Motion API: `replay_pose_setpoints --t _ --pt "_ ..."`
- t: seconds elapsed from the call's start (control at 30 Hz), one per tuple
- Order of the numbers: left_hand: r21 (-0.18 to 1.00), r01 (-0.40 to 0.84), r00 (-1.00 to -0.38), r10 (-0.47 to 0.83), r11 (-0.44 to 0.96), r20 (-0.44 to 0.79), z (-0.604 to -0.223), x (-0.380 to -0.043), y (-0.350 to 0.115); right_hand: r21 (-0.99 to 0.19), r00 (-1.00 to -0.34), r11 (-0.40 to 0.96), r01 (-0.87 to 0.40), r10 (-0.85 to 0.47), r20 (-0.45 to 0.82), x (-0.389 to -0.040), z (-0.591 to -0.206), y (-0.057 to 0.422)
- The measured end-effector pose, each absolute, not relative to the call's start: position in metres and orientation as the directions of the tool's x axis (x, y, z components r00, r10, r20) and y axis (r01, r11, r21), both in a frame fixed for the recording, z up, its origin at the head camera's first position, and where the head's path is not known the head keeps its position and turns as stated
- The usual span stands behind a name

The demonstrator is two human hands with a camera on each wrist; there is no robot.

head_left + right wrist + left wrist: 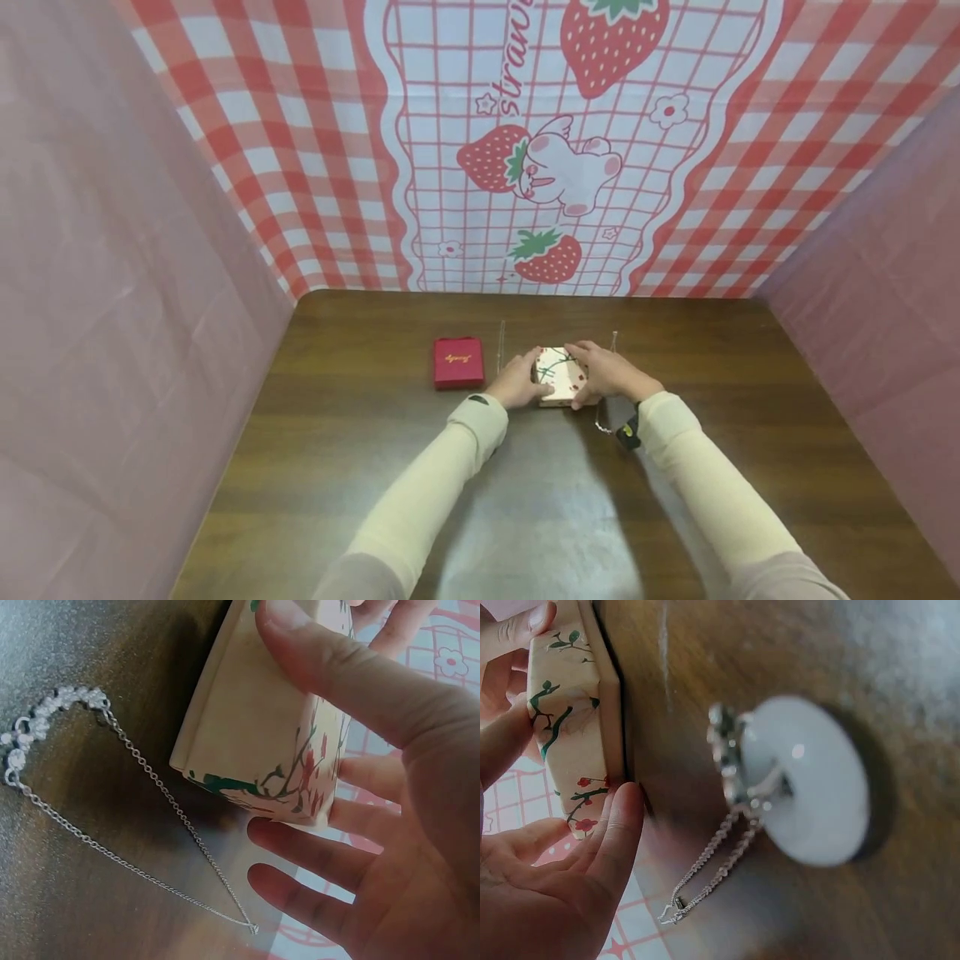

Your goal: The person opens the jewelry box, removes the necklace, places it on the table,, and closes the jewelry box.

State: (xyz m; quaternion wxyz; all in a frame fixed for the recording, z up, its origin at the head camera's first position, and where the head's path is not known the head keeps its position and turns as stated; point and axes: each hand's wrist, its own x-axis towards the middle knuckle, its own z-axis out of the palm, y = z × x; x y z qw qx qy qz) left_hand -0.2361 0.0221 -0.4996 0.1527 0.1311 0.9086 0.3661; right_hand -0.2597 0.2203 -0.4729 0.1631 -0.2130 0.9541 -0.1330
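Note:
A cream jewelry box (557,379) with green branches and red blossoms sits low over the table, between both hands. My left hand (517,381) grips its left side, thumb along the near edge and fingers toward the far side. On the opposite side my right hand (606,371) holds it between thumb and fingers. The box looks closed, and its edge shows in the left wrist view. Left of it lies a silver necklace (501,346) with a round white pendant (814,784). To the right lies another silver chain (161,784) with a curved row of clear stones (56,712).
A red box (458,362) with gold lettering stands left of the pendant necklace. The brown wooden table (337,467) meets a strawberry-print cloth (547,183) at the back, and pink cloth walls (135,292) flank both sides.

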Motion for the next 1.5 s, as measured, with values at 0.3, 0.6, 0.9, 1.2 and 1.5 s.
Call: replay_pose_setpoints --t 0.3,0.6,0.9,1.2,1.5 --pt "0.7 0.133 -0.913 0.362 0.701 -0.189 -0.502 -0.234 0.025 -0.296 -0.863 0.885 -0.358 -0.435 -0.257 -0.257 -0.475 0.22" --pt "0.71 0.144 -0.917 0.362 0.69 -0.166 -0.504 -0.234 0.026 -0.276 -0.867 0.898 -0.341 -0.414 -0.278 -0.258 -0.474 0.221" --pt "0.717 0.133 -0.923 0.348 0.685 -0.162 -0.5 -0.235 0.025 -0.269 -0.865 0.896 -0.354 -0.423 -0.271 -0.262 -0.472 0.221" --pt "0.71 0.131 -0.922 0.349 0.692 -0.17 -0.499 -0.241 0.024 -0.26 -0.867 0.896 -0.361 -0.425 -0.261 -0.265 -0.47 0.219" --pt "0.715 0.115 -0.92 0.345 0.689 -0.184 -0.501 -0.244 0.021 -0.271 -0.866 0.892 -0.363 -0.43 -0.256 -0.266 -0.47 0.216"
